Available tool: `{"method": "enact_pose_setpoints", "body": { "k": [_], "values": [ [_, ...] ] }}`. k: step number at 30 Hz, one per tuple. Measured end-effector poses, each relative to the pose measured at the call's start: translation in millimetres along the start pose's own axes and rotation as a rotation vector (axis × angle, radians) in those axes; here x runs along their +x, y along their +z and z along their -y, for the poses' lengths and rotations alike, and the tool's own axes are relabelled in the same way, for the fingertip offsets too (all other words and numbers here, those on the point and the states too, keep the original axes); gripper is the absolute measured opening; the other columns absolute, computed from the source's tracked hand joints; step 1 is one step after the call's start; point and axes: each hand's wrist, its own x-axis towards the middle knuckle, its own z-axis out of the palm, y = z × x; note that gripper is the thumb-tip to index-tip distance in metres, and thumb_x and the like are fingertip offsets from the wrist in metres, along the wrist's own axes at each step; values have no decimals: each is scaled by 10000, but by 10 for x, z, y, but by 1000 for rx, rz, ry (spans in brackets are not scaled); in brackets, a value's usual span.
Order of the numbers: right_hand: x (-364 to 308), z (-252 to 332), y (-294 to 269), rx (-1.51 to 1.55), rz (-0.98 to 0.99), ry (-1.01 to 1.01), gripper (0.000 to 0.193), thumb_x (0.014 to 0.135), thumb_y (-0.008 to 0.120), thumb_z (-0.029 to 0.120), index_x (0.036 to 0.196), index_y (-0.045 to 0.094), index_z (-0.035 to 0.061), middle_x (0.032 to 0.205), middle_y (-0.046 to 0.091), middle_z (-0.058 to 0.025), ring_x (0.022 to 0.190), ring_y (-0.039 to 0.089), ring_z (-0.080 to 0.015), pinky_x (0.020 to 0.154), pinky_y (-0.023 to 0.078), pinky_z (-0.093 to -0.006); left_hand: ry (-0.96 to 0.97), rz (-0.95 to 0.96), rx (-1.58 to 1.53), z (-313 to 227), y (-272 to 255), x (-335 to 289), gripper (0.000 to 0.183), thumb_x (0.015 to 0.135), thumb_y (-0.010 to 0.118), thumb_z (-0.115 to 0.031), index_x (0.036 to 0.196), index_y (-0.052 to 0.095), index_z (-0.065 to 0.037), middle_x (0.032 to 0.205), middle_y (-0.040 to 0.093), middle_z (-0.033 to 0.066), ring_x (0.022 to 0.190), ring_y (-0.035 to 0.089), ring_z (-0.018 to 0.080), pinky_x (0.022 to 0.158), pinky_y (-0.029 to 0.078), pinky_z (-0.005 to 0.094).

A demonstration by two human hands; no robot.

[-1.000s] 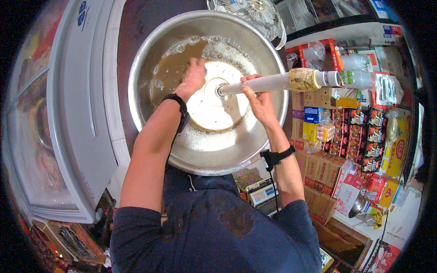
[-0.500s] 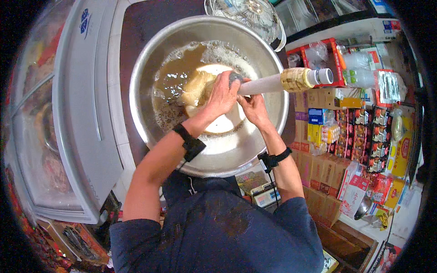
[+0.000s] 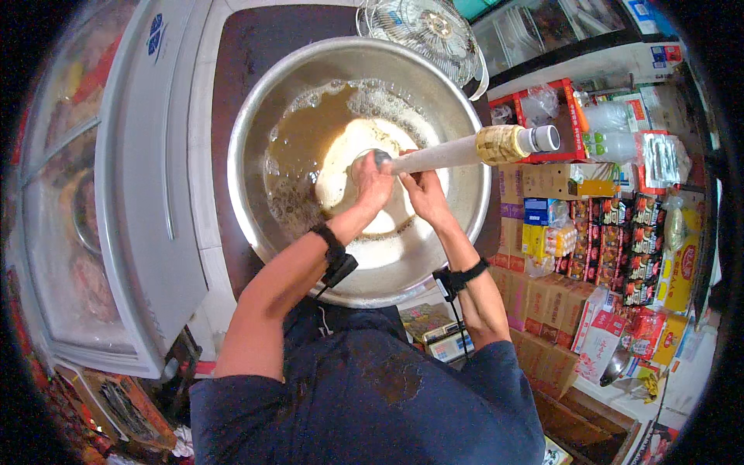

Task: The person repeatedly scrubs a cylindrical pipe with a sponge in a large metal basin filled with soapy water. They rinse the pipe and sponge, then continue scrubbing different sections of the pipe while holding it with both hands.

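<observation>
A large steel basin (image 3: 244, 201) holds brownish, foamy water (image 3: 298, 136). A pale pole (image 3: 443, 155) leans over the basin, its tan wrapped section (image 3: 500, 145) and white end sticking out past the right rim. My left hand (image 3: 373, 186) is closed at the pole's lower end, on a dark grey wad (image 3: 382, 157) that looks like a scouring pad. Close beside it, my right hand (image 3: 425, 194) has its fingers curled round the underside of the pole. A pale round shape (image 3: 332, 182) shows in the water beneath my hands; foam and glare blur its outline.
The basin stands on a dark tabletop (image 3: 232, 85). A fan grille (image 3: 426, 31) lies behind it. To the left is a grey-framed glass-topped freezer (image 3: 139, 186). Cardboard cartons (image 3: 554, 302) and packaged goods (image 3: 612, 240) are stacked on the right.
My left hand and the dark wad have moved down and left in the picture, to the pole's lower end. My right hand stays on the pole. The whole view has shifted slightly.
</observation>
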Motion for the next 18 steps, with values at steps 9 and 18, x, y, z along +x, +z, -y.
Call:
{"method": "enact_pose_setpoints", "body": {
  "k": [9, 18],
  "values": [
    [-237, 944, -233, 76, -287, -369, 532, 1119, 454, 355, 1512, 384, 3, 1524, 452, -185, 1409, 430, -277, 1209, 295, -429, 327, 246, 553, -244, -162, 236, 409, 1078, 402, -256, 1354, 617, -45, 1312, 589, 262, 1214, 552, 411, 1038, 455, 485],
    [201, 1144, -103, 495, -612, -326, 229, 910, 834, 146, 948, 623, 66, 815, 619, 19, 702, 600, -94, 643, 513, -273, 329, 198, 145, 68, -275, 642, 411, 1051, 510, -309, 1264, 677, 0, 1181, 712, 224, 1113, 661, 387, 1033, 485, 471]
  ]
}}
